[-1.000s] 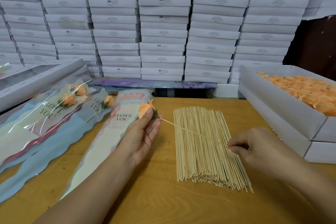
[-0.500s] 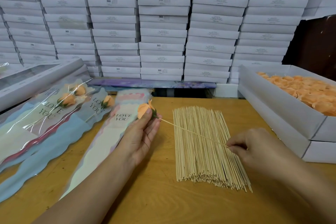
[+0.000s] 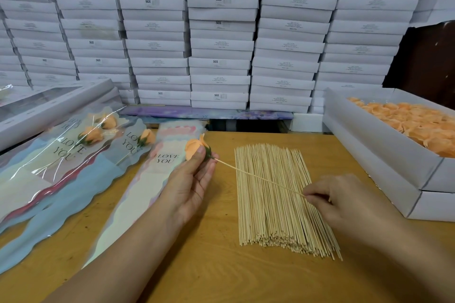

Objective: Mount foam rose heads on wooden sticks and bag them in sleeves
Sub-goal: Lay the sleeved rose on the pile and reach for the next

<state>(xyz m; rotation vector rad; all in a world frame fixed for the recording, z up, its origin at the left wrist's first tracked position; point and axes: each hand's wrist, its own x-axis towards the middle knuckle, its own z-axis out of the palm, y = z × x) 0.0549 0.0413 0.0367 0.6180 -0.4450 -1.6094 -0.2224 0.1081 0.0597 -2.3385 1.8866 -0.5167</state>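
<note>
My left hand [image 3: 192, 179] pinches an orange foam rose head [image 3: 194, 149] with a green base, held above the table. A thin wooden stick [image 3: 258, 178] runs from the rose's base down to my right hand [image 3: 342, 199], which pinches its lower end. Beneath the stick lies a flat pile of wooden sticks [image 3: 278, 204] on the wooden table [image 3: 209, 265]. Printed "I LOVE YOU" sleeves [image 3: 147, 174] lie to the left; bagged roses [image 3: 92, 135] lie further left.
An open white box [image 3: 384, 155] holding several orange rose heads [image 3: 418, 125] stands on the right. A windowed white box [image 3: 49, 103] lies at the left. Stacked white boxes [image 3: 221, 32] form a wall behind the table.
</note>
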